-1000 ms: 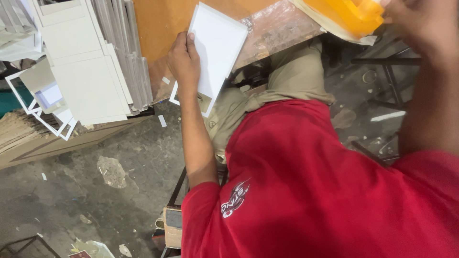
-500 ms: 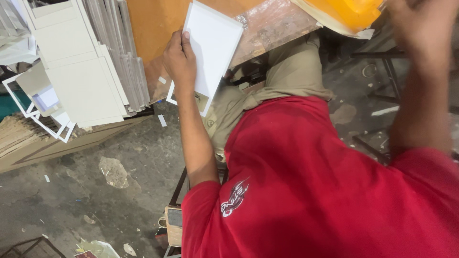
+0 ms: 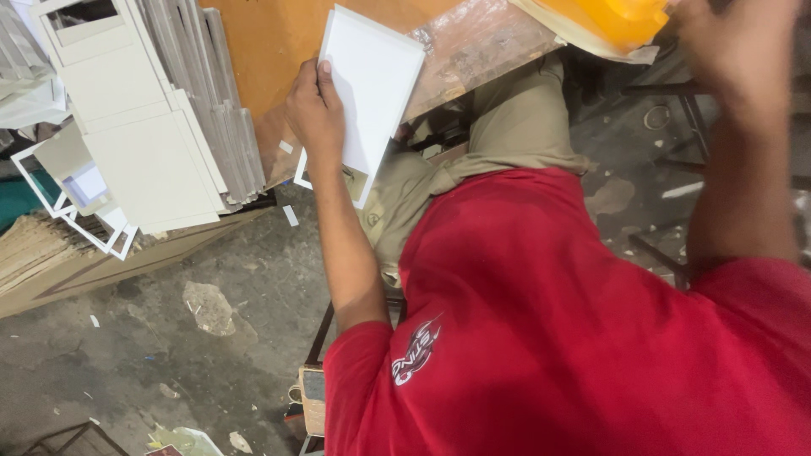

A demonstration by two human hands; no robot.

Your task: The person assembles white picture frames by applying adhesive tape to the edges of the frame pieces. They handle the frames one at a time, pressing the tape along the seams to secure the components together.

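White panel: flat, rectangular board with a narrow raised rim round its face, plain and unmarked, white throughout. Located upper centre of the frame, tilted so its long axis runs from upper left to lower right; the top corner sits near the upper edge of the frame. Its left edge is gripped by the left hand, thumb laid over the face, fingers behind. Its lower part overhangs the edge of the bench; a second white piece shows just beneath its lower corner. Yellow object: glossy, rounded, partly out of frame at upper right, touching the right hand; grip unclear.
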